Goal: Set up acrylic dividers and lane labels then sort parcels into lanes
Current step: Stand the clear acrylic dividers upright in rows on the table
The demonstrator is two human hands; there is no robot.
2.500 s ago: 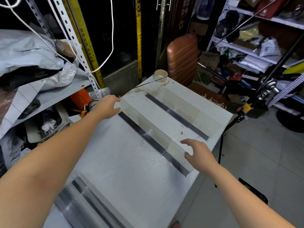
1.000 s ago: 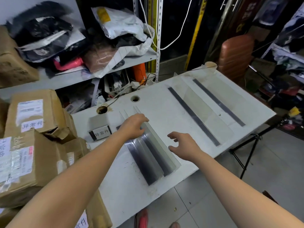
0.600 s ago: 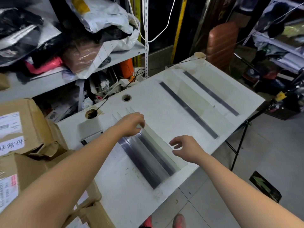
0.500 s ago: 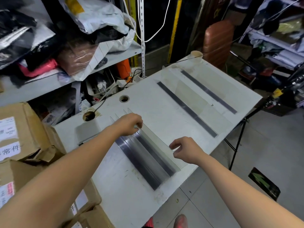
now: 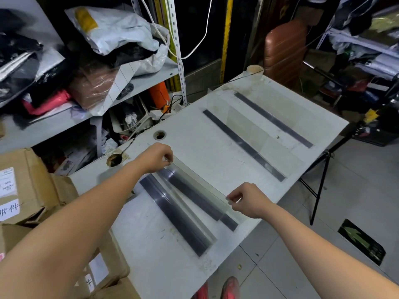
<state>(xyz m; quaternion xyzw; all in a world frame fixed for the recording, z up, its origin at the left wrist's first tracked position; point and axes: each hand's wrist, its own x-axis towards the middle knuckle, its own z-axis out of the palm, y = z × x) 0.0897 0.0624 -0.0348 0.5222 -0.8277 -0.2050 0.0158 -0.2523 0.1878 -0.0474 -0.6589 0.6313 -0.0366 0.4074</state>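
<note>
Two clear acrylic dividers with dark base strips stand across the far half of the white table (image 5: 194, 134): one (image 5: 244, 143) near the middle, another (image 5: 274, 119) beyond it. Nearer me, a third clear divider (image 5: 194, 190) is held by its top edge. My left hand (image 5: 157, 158) pinches its far end and my right hand (image 5: 248, 199) pinches its near end. Its dark base strip looks lifted and angled above the table. Another divider (image 5: 179, 214) with a dark strip lies just left of it.
Cardboard parcels (image 5: 28, 190) with white labels are stacked at the left. A metal shelf (image 5: 133, 83) behind the table holds bagged parcels. A tape roll (image 5: 254, 71) sits at the table's far corner. Two cable holes (image 5: 159, 134) pierce the table. A black stand (image 5: 321, 182) is at the right.
My hands left the far divider and my view swung left. Both hands reached the nearer stacked dividers and closed on the top edge of one; it now sits raised and angled.
</note>
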